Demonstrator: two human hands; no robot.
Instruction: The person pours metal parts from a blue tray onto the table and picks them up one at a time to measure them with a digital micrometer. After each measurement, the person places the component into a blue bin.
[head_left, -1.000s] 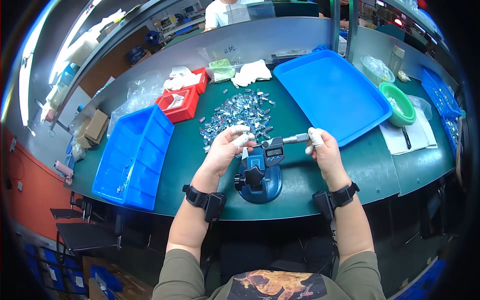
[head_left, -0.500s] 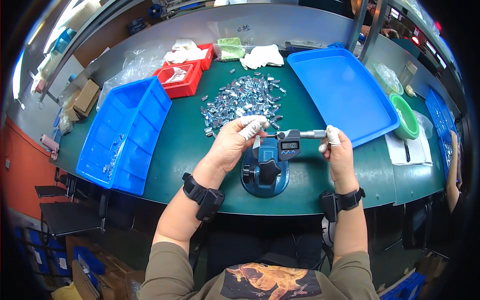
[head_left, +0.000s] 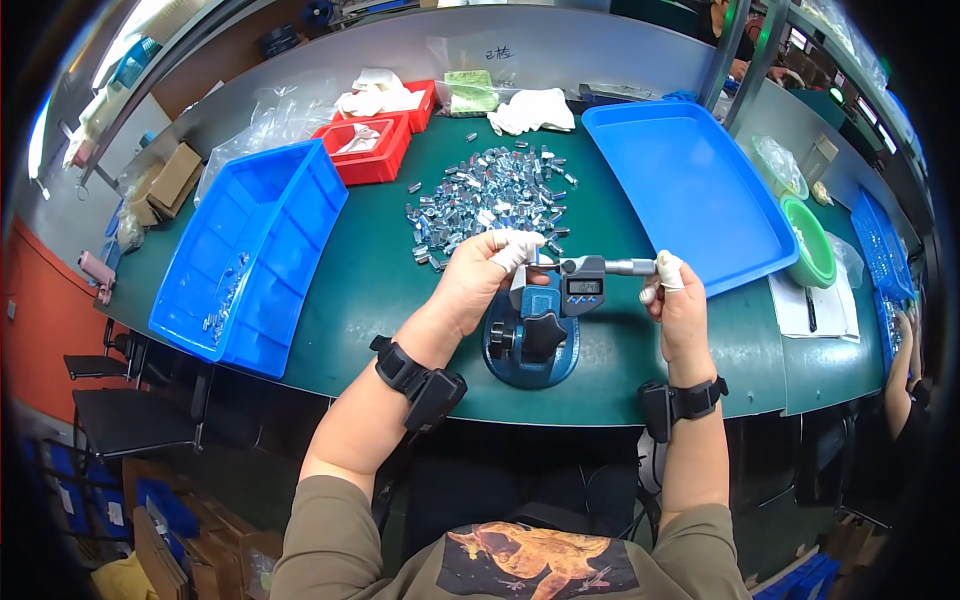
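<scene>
Gauge (head_left: 583, 285): held in its blue stand (head_left: 535, 370), between the hands; stiff, likely heavy; turn it by the silver handle (head_left: 628, 267).
Bit (head_left: 532, 257): at the gauge, mostly hidden; likely light, hard, slippery; pinch its sides.
Left hand (head_left: 490, 263): fingers seem pinched on the bit, arm slanting inward.
Right hand (head_left: 673, 288): fingertips closed on the handle's end, arm reaching forward.

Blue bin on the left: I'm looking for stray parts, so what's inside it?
Small silvery metal parts lie scattered in the blue bin. Its right-hand wall covers the space close behind it, so anything there can't be seen.
</scene>
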